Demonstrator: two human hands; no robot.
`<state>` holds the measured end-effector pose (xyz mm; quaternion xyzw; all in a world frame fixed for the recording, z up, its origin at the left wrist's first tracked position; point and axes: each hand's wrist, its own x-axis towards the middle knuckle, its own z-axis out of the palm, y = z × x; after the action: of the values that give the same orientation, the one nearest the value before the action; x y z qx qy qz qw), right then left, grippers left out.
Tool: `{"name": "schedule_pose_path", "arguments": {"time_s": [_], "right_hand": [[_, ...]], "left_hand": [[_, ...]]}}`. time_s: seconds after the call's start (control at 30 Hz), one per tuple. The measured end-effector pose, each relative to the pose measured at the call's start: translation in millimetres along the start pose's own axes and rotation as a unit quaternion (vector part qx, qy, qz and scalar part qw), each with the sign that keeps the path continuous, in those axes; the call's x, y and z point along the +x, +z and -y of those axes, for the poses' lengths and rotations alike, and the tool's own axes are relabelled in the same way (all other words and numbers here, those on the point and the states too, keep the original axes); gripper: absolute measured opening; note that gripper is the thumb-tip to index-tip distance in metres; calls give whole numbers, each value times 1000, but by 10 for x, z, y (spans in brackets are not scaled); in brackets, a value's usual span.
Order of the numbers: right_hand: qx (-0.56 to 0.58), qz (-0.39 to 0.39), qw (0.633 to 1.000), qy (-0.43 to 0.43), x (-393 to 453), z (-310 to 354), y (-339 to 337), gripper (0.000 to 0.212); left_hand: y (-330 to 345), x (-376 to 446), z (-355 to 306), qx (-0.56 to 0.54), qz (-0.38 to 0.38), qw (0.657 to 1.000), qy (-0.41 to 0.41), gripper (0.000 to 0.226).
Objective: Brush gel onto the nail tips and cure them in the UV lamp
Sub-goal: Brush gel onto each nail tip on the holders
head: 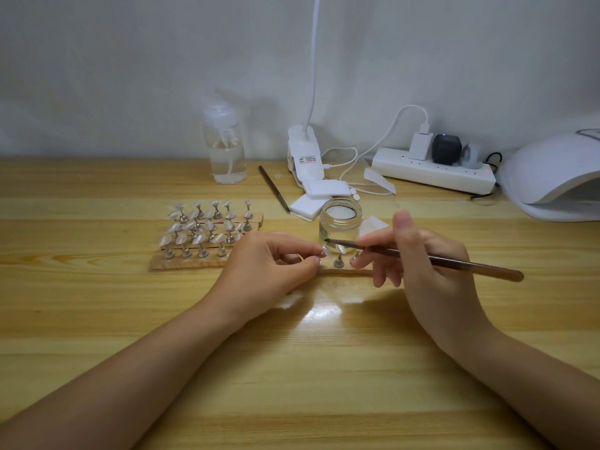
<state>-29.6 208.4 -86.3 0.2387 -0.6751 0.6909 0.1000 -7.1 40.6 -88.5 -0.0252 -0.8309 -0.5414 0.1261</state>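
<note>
Head view: a light, stiff nail tip (325,251), pinched on its stand by the left hand (272,264) above the tabletop (292,368), is best held by the stem; the brush (438,261) is held pen-like by the right hand (422,264).

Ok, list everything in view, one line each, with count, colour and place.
Nail tips on stands: many, pearly, wooden racks left of centre
Glass jar: one, clear, centre
Brush: one, brown, in the right hand
Spare brush: one, dark, behind the jar
Pump bottle: one, clear, back left
Clip lamp: one, white, back centre
Power strip: one, white, back right
UV lamp: one, white, far right
Pads: a few, white, behind the jar
Left hand: pinches a nail tip
Right hand: holds the brush
</note>
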Motion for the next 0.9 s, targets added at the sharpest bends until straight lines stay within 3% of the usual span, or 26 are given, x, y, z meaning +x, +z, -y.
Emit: {"name": "schedule_pose_path", "arguments": {"time_s": [0.23, 0.47, 0.7, 0.9], "right_hand": [[7, -17, 1000, -15, -38, -4, -55, 51], [-4, 7, 1000, -5, 3, -7, 6, 41], [7, -14, 1000, -20, -41, -7, -50, 49], [-8, 12, 1000, -1, 7, -2, 13, 39]], "left_hand": [[-2, -5, 0, -2, -3, 1000, -8, 24], [-2, -1, 5, -1, -1, 1000, -17, 22], [2, 5, 9, -5, -1, 1000, -22, 24], [-1, -2, 12, 3, 5, 1000, -9, 18]]}}
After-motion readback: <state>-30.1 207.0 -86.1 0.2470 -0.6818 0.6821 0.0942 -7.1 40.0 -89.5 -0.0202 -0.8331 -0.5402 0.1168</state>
